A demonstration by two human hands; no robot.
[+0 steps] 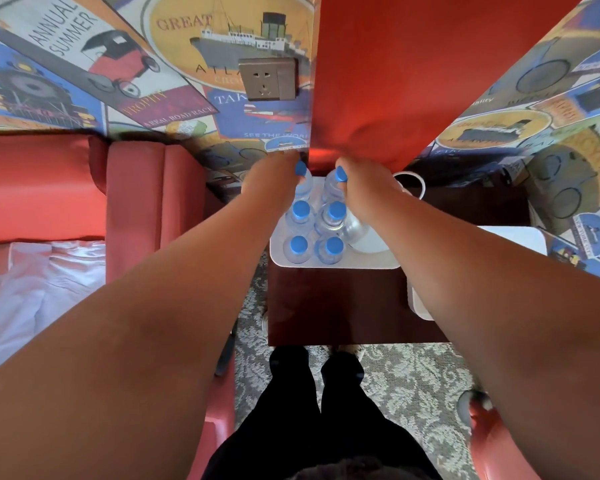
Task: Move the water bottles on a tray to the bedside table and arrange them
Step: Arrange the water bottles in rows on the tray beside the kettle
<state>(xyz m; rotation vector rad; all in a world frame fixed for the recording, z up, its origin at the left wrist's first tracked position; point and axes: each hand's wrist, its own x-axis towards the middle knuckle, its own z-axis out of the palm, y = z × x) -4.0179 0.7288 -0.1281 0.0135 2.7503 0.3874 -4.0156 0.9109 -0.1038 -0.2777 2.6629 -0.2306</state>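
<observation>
Several clear water bottles with blue caps stand in two rows on a white tray that rests on the dark wooden bedside table. My left hand is closed around the far-left bottle near its cap. My right hand grips the far-right bottle the same way. The middle pair and the near pair stand free. A clear glass object lies on the tray to the right of the bottles, partly hidden by my right wrist.
A red padded headboard and a bed with white sheets lie to the left. A red curtain hangs behind the table. A wall socket sits above. A second white tray is on the right. My legs stand on patterned carpet.
</observation>
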